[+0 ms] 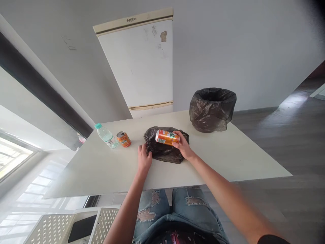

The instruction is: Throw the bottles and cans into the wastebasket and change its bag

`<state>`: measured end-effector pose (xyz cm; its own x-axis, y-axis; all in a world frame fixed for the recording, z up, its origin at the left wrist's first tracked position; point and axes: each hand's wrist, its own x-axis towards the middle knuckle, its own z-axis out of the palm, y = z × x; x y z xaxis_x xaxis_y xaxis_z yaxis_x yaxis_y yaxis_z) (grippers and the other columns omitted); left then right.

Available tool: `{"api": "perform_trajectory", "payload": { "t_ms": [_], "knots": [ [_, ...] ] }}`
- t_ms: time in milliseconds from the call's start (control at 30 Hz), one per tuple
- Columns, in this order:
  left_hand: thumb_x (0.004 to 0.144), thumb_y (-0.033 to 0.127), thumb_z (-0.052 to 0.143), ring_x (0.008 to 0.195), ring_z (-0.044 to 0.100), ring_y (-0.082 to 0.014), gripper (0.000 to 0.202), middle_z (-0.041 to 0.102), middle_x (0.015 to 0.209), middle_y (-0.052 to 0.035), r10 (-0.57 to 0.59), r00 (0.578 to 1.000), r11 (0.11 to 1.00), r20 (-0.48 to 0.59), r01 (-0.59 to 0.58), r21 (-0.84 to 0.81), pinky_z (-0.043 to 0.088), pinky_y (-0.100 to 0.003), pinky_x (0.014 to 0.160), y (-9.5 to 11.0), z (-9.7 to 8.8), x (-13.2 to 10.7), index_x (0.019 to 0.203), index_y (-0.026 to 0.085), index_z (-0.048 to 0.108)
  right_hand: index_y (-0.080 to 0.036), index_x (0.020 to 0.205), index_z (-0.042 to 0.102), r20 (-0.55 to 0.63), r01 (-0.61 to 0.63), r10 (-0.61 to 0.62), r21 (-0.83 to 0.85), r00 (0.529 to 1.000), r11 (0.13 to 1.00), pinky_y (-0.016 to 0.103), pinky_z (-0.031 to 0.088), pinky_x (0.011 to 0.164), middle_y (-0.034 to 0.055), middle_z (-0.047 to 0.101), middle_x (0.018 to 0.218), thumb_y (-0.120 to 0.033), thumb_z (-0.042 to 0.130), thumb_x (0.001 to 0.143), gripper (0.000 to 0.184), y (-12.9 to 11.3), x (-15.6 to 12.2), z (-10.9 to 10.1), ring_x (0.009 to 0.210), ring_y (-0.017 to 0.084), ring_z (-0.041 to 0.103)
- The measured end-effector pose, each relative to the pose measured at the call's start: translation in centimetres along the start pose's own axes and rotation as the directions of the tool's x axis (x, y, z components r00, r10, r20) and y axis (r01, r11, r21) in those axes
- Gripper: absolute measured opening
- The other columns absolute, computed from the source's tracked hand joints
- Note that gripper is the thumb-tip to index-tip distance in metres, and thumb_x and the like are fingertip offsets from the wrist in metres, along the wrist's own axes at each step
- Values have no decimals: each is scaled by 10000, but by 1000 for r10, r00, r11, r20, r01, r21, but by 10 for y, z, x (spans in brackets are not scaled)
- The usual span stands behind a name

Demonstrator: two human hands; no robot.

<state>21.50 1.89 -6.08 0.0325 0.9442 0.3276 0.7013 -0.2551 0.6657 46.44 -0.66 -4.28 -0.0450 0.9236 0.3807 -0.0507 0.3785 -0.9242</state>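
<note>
My right hand [185,149] grips an orange soda can [165,137], tilted on its side above a crumpled black plastic bag [167,156] on the white table. At the bag's left edge, my left hand [144,158] has its fingers closed on the plastic. Left of that hand stands a second orange soda can [124,140] with its top opened. Beside it is a clear plastic bottle [106,136] with a green cap, leaning in the view.
A bin lined with a black bag [212,115] stands at the table's back right corner, its mouth open upward. Behind the table [101,173] is a white fridge [144,64]. White perforated plastic baskets [52,228] are below the table's front left edge.
</note>
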Motion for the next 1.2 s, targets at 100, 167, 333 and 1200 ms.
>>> {"api": "perform_trajectory", "payload": {
  "t_ms": [100,167,333,1200],
  "knots": [
    [788,152,569,1197,600,-273,660,549,1266,-108,73,992,992,-101,-82,-91,531,-445,1018,7,-11,-4,1429,252,446,-303,1289,423,-87,24,-21,39,996,999,448,555,986,84,612,1235,-646,670,869,596,6,2,-1,1127,285,636],
    [801,195,603,1271,563,-296,757,533,1338,-141,152,965,978,-213,-177,-107,510,-470,1057,18,-21,-8,1513,233,348,-308,1299,402,-120,20,-16,34,993,999,464,556,989,96,596,1255,-693,657,854,642,7,3,-2,1127,291,633],
    [872,353,727,1449,452,-366,745,500,1492,-196,420,885,906,-202,-420,42,388,-558,1205,65,-43,-24,1522,217,388,-314,1272,455,-9,46,-45,77,999,996,431,553,1010,84,555,1274,-646,782,798,665,-5,-1,-3,1165,280,618],
    [710,459,880,1034,726,-299,603,738,1117,-69,-368,861,928,-353,314,-201,585,-430,822,-18,-103,-22,1215,234,638,-280,1325,648,375,71,-76,28,924,997,355,433,857,95,561,1227,-807,555,914,675,-12,-2,-1,936,218,464]
  ]
}}
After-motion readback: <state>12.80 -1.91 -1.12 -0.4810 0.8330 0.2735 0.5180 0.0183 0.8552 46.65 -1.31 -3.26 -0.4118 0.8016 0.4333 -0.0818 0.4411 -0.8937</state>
